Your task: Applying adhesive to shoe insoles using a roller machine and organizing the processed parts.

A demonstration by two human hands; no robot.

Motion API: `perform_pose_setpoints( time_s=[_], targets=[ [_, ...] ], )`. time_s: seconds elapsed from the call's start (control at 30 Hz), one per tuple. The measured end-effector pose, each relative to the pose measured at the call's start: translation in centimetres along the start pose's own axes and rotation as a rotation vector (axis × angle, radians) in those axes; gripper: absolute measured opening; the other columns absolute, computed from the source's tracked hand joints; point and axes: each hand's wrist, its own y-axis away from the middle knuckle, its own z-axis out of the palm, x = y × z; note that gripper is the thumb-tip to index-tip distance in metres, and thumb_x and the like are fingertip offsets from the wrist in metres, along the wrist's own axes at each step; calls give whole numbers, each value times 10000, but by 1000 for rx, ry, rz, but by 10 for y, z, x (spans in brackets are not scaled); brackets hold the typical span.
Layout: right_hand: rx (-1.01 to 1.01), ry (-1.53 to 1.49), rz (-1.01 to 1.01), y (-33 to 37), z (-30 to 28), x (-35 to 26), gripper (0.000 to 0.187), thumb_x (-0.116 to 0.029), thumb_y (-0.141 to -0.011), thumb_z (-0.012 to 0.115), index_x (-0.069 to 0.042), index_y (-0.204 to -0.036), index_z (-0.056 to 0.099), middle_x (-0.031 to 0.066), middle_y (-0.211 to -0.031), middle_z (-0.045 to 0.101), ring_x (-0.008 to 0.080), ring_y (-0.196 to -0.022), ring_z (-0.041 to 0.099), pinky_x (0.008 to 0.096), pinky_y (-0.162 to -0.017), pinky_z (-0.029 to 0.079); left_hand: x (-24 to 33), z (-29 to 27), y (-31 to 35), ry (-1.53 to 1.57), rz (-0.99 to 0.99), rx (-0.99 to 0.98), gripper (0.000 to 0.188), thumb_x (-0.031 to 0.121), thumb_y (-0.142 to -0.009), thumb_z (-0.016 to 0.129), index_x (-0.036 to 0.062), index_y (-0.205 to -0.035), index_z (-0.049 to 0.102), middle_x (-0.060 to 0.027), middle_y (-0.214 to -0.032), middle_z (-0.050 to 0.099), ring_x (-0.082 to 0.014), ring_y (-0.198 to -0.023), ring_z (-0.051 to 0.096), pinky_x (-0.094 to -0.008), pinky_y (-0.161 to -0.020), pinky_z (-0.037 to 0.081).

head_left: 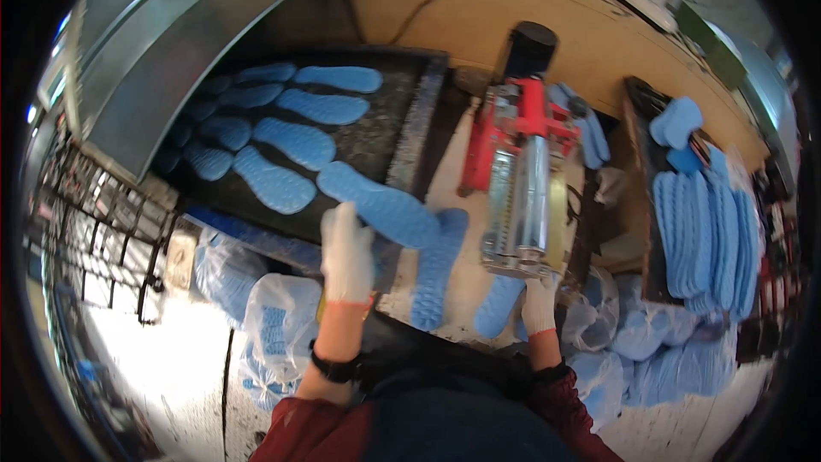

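My left hand, in a white glove, is closed at the edge of a blue insole. That insole lies slantwise over the front right corner of the black belt, its end reaching past the edge. Another blue insole rests on the pale tabletop below it. My right hand, gloved too, is at the front end of a red roller machine with shiny metal rollers. Beside that hand, a blue insole sticks out from under the rollers. The right fingertips are hidden by the machine.
Several blue insoles lie in rows on the belt, running under a grey metal hood. At the right, stacked insoles stand on a dark-edged board. Clear bags of blue insoles stand below on both sides. A wooden panel closes the back.
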Motion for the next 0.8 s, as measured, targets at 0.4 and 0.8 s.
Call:
perform_pose_setpoints(
  time_s=[0.4, 0.8],
  targets=[
    [-10, 1012, -1153, -2, 16, -203, 381, -35, -775, 688, -105, -1149, 669, 115, -1052, 607, 323, -940, 583, 410, -802, 486, 112, 17, -12, 1329, 439, -443, 586, 241, -1057, 373, -52, -1525, 177, -178, -1600, 199, -271, -1478, 206, -395, -1197, 170],
    [175, 822, -691, -7, -11, -24, 302, -188, -921, 586, -2, -1157, 614, 193, -1173, 619, 391, -1093, 562, 445, -954, 441, 65, 51, -26, 1149, 260, -663, 687, 469, -1061, 271, -28, -1529, 192, -168, -1549, 291, -273, -1423, 306, -357, -1183, 215]
  ],
)
